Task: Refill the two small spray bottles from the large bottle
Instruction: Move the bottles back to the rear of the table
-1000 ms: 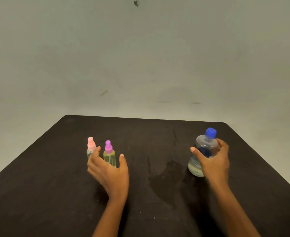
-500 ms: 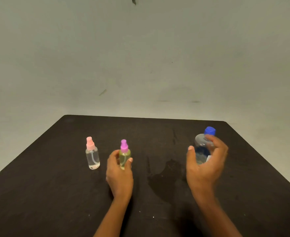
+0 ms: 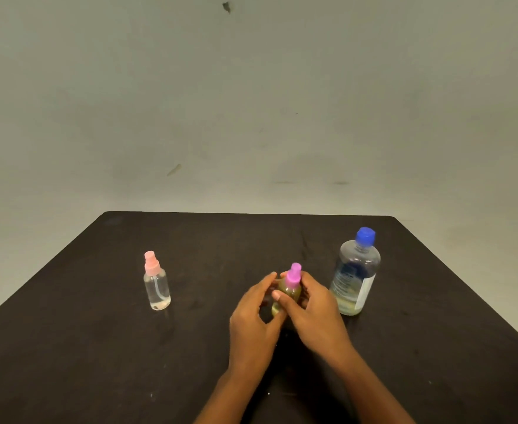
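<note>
A small spray bottle with a purple cap and yellowish liquid stands at the table's middle, held between both hands. My left hand curls round its left side and lower body. My right hand wraps its right side, thumb across the front. Most of its body is hidden by the fingers. A second small clear spray bottle with a pink cap stands alone to the left. The large clear bottle with a blue cap stands upright to the right, a little liquid at its bottom, untouched.
Everything rests on a dark table with rounded far corners. A damp patch darkens the surface under my hands. A plain pale wall lies behind the table's far edge.
My left hand carried the purple-capped bottle rightward to the centre. My right hand let go of the large bottle and came left onto the small one.
</note>
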### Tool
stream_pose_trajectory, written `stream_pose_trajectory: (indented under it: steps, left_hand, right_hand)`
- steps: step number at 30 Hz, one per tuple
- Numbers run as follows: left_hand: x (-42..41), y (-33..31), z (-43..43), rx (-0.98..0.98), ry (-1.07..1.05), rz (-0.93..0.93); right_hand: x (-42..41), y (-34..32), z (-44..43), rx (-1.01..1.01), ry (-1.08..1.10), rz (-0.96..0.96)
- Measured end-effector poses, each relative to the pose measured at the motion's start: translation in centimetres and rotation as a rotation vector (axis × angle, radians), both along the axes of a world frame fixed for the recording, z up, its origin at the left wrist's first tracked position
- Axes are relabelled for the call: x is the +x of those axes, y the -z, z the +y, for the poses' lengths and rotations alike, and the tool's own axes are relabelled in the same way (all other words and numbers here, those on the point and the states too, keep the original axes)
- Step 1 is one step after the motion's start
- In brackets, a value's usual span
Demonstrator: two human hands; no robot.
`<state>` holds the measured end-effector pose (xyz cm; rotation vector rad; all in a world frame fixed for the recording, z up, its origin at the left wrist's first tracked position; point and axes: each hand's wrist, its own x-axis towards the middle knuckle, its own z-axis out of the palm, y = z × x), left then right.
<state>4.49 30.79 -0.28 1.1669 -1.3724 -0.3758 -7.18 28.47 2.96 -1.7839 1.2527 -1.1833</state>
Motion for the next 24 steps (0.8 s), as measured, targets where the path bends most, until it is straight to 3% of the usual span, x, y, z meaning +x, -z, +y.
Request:
stream_pose_trajectory:
  steps: [2,5,11,19,24]
  left_hand:
    - [1.3,-0.2,-0.3,-0.016,-0.043,-0.084]
    - [4.0,-0.8,-0.9,-0.072,-0.278,-0.183]
    - [8.6,-1.3,-1.3,0.058,-0.707,0.054]
    - [11.3,0.2,-1.7,0.32,-0.633,0.325]
    - [10.8,0.3,-1.9,0.338,-0.638,0.315]
  right_hand:
    - [-0.2,0.1,-0.4,-0.046,0.115,0.026]
    - [-0.7,0.4,-1.3,-0.078,0.266,0.092]
    - [-0.9,1.5,-2.2,-0.058,0.322,0.179]
    - [-1.0,1.5,-1.7,0.027,0.272,0.143]
    - [-0.5,0.2,-0.6,-0.277,0.408,0.134]
